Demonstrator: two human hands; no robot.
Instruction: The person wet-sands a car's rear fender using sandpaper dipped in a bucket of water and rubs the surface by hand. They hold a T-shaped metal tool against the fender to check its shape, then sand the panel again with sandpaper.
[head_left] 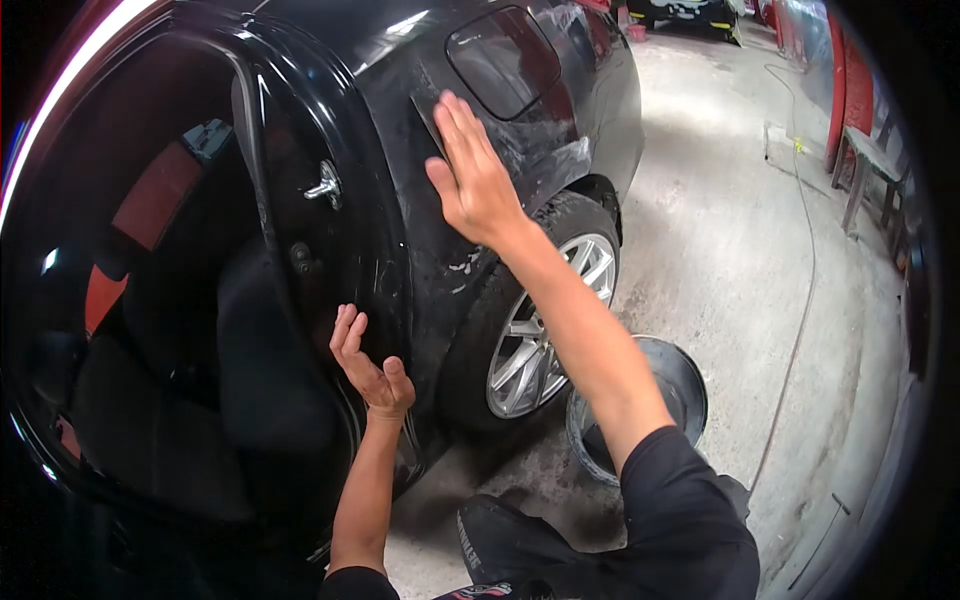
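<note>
My right hand (470,170) lies flat against the dusty black rear quarter panel (400,120) of a car, just below the fuel filler door (503,62). Its fingers are stretched out together, with the thumb apart. A thin dark edge shows beside the fingers; whether it belongs to a sheet under the palm I cannot tell. Lower down, my left hand (372,365) is by the door opening's sill, fingers extended and thumb spread, holding nothing. Whether it touches the bodywork is unclear. Pale scuffed patches mark the panel above the wheel arch.
Under my right forearm are the rear wheel (525,365) with silver spokes and a dark bucket (685,375) on the concrete floor (730,220). To the left, the open doorway shows a dark seat (270,350) and a metal door striker (325,184). A hose (812,260) and stool (868,155) are right.
</note>
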